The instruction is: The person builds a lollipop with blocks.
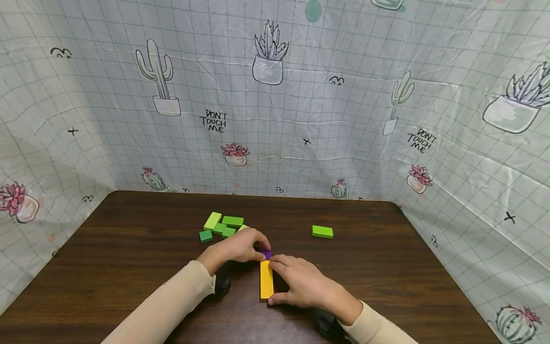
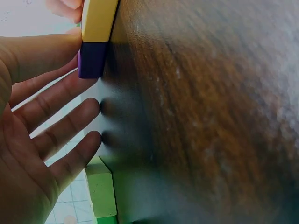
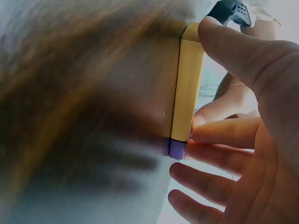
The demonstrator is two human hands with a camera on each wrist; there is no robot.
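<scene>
A long orange-yellow block (image 1: pixel 266 282) lies lengthwise on the table, with a small purple block (image 1: pixel 267 254) lined up against its far end. My left hand (image 1: pixel 239 247) pinches the purple block between thumb and fingers; in the left wrist view its other fingers spread beyond the block. From the other side my right hand (image 1: pixel 306 283) holds the long block, its thumb (image 3: pixel 224 39) at the near end and its index finger by the seam with the purple block (image 3: pixel 177 149). The right hand's remaining fingers stretch out past that seam.
Behind my left hand lies a group of green blocks in several shades, among them a lime block (image 1: pixel 212 220) and a dark green block (image 1: pixel 206 236). Another green block (image 1: pixel 322 231) lies alone farther right. A patterned curtain (image 1: pixel 275 119) surrounds the brown table (image 1: pixel 142 248).
</scene>
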